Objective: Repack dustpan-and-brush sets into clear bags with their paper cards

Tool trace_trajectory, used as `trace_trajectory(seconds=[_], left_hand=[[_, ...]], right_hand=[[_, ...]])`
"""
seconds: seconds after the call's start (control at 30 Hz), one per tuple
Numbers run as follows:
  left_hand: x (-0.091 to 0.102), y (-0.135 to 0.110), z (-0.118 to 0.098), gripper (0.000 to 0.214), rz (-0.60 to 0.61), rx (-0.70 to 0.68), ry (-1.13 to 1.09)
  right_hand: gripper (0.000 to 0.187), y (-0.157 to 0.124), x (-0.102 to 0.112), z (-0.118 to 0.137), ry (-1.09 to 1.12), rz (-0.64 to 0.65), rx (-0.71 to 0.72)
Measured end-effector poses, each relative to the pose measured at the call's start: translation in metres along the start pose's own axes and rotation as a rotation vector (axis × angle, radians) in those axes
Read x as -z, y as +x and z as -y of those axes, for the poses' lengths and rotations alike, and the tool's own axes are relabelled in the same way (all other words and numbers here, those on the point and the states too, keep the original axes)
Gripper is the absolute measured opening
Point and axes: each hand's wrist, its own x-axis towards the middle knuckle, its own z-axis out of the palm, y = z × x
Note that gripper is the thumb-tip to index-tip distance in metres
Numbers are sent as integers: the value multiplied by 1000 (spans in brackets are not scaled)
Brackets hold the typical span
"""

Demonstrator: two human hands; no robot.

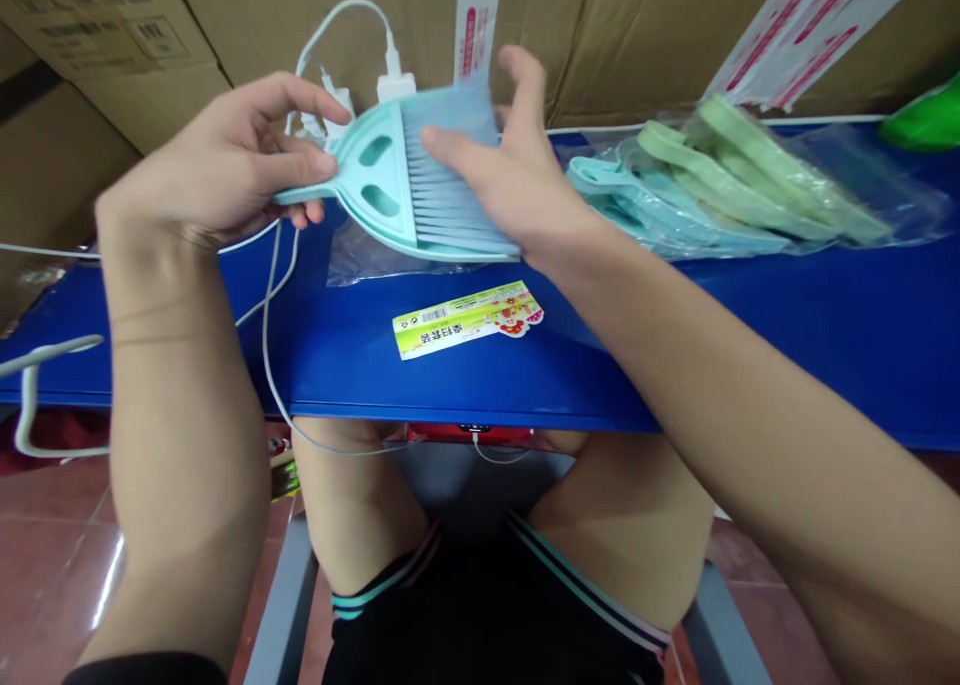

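Note:
My left hand (217, 160) grips a pale blue plastic hand brush (379, 170) by the neck of its handle, and the handle tip pokes out below my fingers. The brush has two oval cut-outs and pale blue bristles. My right hand (510, 170) lies spread across the bristles (450, 170), fingers on top and thumb raised clear beyond them. The bristle tips blur near the top. A loose clear plastic bag (367, 255) lies under the brush. On the blue table (817, 315), a printed yellow-green card label (466, 319) sits just below the brush.
To the right lies a clear bag of pale green and blue plastic items (720, 190). White chargers and cables (394, 87) trail across the table's far side and over its front edge. Cardboard boxes (660, 35) stand behind. My knees are under the table.

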Motion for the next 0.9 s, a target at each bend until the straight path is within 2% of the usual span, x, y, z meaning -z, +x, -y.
trace_trajectory(seconds=[0.1,0.17,0.23,0.27,0.43,0.53,0.73,0.8,0.9], left_hand=[[-1,2,2,40,2,-111,7],[-1,2,3,44,-17,-128,30],[-1,2,2,49,-33,-135,60],[-2,2,2,49,-41,-145,64],[-9,3,1,38,-77,-164,27],[-12,3,-1,35,-93,-157,23],[-14,0,-1,40,9,-109,-38],[-16,1,-2,48,-28,-88,-54],[-21,7,-4,39,-140,-33,-67]], right_hand=[[99,1,8,1,330,57,-158],[77,0,13,4,455,172,-211],[50,-2,18,7,441,269,-206],[44,-3,20,10,410,294,-191],[57,-5,25,17,262,228,-171],[58,-4,27,15,178,200,-172],[49,0,31,13,143,204,-156],[43,-2,33,15,213,175,-132],[33,-3,40,18,319,92,-78]])
